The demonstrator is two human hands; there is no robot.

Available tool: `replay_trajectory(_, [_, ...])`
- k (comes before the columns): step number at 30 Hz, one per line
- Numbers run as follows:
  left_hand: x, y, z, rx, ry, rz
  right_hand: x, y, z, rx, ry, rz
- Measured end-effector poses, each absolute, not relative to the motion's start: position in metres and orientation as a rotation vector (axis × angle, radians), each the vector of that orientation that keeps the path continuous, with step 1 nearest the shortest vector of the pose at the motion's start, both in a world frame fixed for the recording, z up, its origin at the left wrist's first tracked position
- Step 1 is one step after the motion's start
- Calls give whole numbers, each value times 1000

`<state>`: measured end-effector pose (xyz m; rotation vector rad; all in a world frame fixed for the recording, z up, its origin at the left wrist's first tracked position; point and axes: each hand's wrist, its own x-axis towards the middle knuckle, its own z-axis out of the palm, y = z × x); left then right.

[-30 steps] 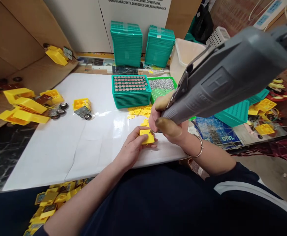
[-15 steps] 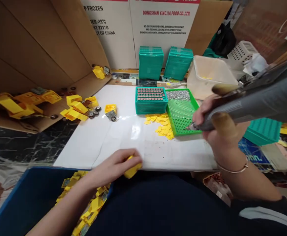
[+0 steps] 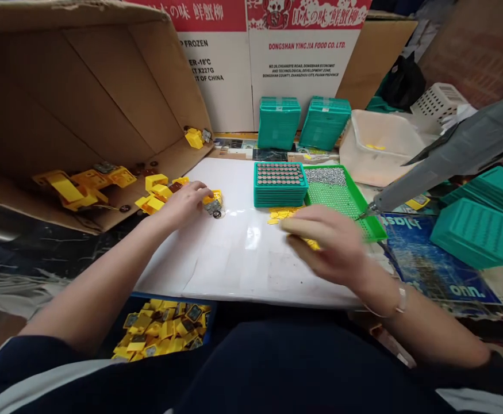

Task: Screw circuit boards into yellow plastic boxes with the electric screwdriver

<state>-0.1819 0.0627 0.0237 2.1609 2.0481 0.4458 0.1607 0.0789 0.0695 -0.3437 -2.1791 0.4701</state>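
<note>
My left hand (image 3: 184, 204) reaches over the left of the white work surface, its fingertips closed on the edge of a small yellow plastic case (image 3: 217, 196). A grey circuit piece (image 3: 212, 208) and a small dark round part lie against that case. My right hand (image 3: 335, 244), blurred, wears finger covers and hovers over the pile of flat yellow pieces (image 3: 280, 216); its thumb and forefinger are apart with nothing visible between them. A grey power screwdriver (image 3: 441, 155) hangs free to the right, its tip by the green perforated tray (image 3: 369, 227) of small metal screws (image 3: 326, 176).
A stack of teal trays (image 3: 279, 198) holds round metal cells. More yellow cases (image 3: 154, 192) lie at the cardboard box's (image 3: 117, 86) opening. A blue bin below the table holds many yellow units (image 3: 165, 328). Teal trays (image 3: 477, 233) and a clear tub (image 3: 383, 158) stand right.
My right hand has let go of the screwdriver and moved left to the yellow pieces. My left hand has left the yellow case it held and reached forward to another. The view has shifted.
</note>
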Motion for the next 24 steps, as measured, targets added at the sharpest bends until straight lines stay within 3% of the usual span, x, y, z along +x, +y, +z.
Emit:
replay_trajectory(5, [-186,67,19,2176,2005,446,36,90,33,-615,-2878,370])
replay_trajectory(10, [-187,57,20,2163,1997,467,-14,107,19,-847,-2995,297])
replay_trajectory(21, [-143,-9,23,2193,1724,506,112,90,21,-403,-3144,39])
replay_trajectory(24, [-117,-27,18,2180,1675,528,143,80,10,-417,-3019,155])
